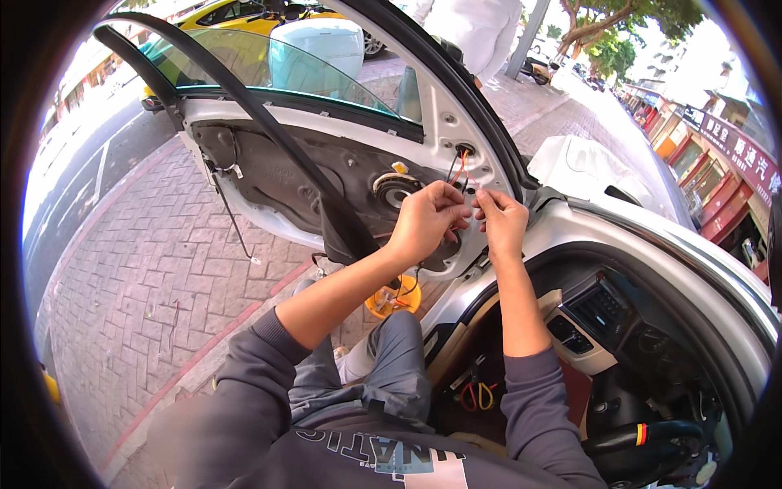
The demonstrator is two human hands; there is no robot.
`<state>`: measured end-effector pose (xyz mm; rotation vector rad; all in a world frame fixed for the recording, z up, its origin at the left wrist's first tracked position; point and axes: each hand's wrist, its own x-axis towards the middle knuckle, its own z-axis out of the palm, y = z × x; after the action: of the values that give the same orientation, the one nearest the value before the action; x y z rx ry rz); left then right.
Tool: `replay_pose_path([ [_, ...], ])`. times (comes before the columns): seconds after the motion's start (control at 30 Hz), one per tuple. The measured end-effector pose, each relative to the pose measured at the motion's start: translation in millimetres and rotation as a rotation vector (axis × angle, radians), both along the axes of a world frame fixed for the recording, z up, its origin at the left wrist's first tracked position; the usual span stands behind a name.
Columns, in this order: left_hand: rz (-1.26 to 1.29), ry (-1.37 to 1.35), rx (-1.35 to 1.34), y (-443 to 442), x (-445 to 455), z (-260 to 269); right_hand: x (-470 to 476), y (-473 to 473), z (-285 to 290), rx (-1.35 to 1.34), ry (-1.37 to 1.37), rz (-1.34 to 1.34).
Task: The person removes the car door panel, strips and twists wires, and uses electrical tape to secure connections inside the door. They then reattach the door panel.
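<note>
Both my hands work close together in front of the stripped inner side of an open car door (449, 116). Thin orange wires (464, 160) and black wires come out of a round hole near the door's front edge and run down to my fingers. My right hand (506, 223) pinches the end of a thin reddish wire between thumb and forefinger. Just left of it, my left hand (431, 220) has its fingers curled and thumb near the forefinger; whether a wire is between them is hidden. Behind my left hand sits a round door speaker (397, 191).
The door's black window frame (293, 147) slants across the view beside the part-raised glass (317, 73). A yellow bowl (394, 299) with small parts stands below the door. Red- and yellow-handled scissors (476, 396) lie inside the car, near the steering wheel (641, 437). A person (470, 30) stands beyond the door.
</note>
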<state>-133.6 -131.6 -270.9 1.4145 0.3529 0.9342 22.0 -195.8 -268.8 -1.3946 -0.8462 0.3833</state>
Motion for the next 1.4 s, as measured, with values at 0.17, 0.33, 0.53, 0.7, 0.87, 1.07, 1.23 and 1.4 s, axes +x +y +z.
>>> replay_pose_path([
  [0.17, -0.044, -0.008, -0.144, 15, 16, 8, 0, -2, 2, -0.025, -0.164, -0.002],
  [0.33, -0.023, 0.039, -0.102, 15, 24, 8, 3, -1, -4, -0.004, -0.162, 0.058],
  [0.53, -0.012, 0.076, -0.068, 19, 25, 9, 5, -1, -7, 0.047, -0.064, 0.092],
  [0.7, -0.052, 0.134, -0.017, 26, 23, 7, 4, -3, -2, -0.012, -0.001, 0.116],
  [0.87, -0.129, 0.097, -0.155, 35, 22, 7, 13, 0, 6, -0.074, 0.285, 0.24],
  [1.07, -0.333, 0.119, -0.17, 50, 20, 4, 31, 9, 10, -0.259, 0.831, 0.539],
  [1.23, -0.358, 0.093, -0.152, 56, 19, -1, 38, 11, 12, -0.305, 0.937, 0.69],
  [1.4, -0.289, 0.079, -0.127, 52, 19, -5, 32, 8, 11, -0.27, 0.78, 0.635],
])
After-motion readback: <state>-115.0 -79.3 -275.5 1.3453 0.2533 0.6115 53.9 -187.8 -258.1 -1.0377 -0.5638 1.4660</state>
